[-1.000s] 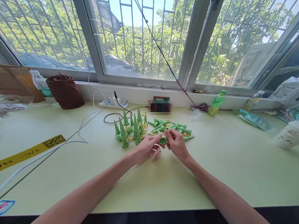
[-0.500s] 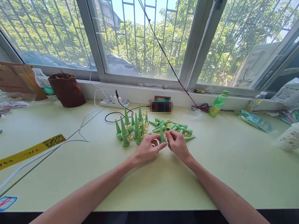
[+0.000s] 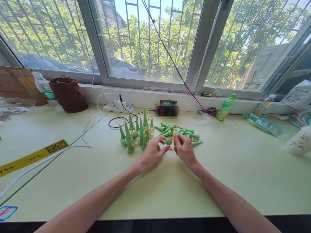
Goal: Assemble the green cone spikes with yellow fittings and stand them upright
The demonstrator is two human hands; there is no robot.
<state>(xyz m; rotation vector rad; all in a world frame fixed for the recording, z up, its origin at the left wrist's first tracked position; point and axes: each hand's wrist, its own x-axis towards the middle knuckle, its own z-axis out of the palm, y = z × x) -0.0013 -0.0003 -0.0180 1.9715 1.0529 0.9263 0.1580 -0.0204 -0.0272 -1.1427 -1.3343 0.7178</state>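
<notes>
My right hand (image 3: pixel 185 149) is closed in a pinch at the yellow fitting on a green plant watering spike (image 3: pixel 168 141). That spike is now tilted, its wide end towards me. My left hand (image 3: pixel 153 151) is just left of it, thumb and fingers apart in a loose curve; any light touch on the spike is hard to make out. A small yellow piece (image 3: pixel 170 148) lies below the spike. To the left stand several upright green spikes (image 3: pixel 129 139) with yellow fittings. Behind my hands lies a pile of loose spikes (image 3: pixel 187 132) mixed with yellow pieces.
At the back are a power strip (image 3: pixel 119 107), a small device with blurred front (image 3: pixel 167 109) and coiled wires (image 3: pixel 209 111). A green bottle (image 3: pixel 225 107) and a white cup (image 3: pixel 300 140) are at right. A brown bag (image 3: pixel 68 95) and white cable (image 3: pixel 84 132) are at left.
The spike between my hands has tipped over from upright, its wide end turning towards me. My left fingers have spread away from its base. The right hand keeps its pinch.
</notes>
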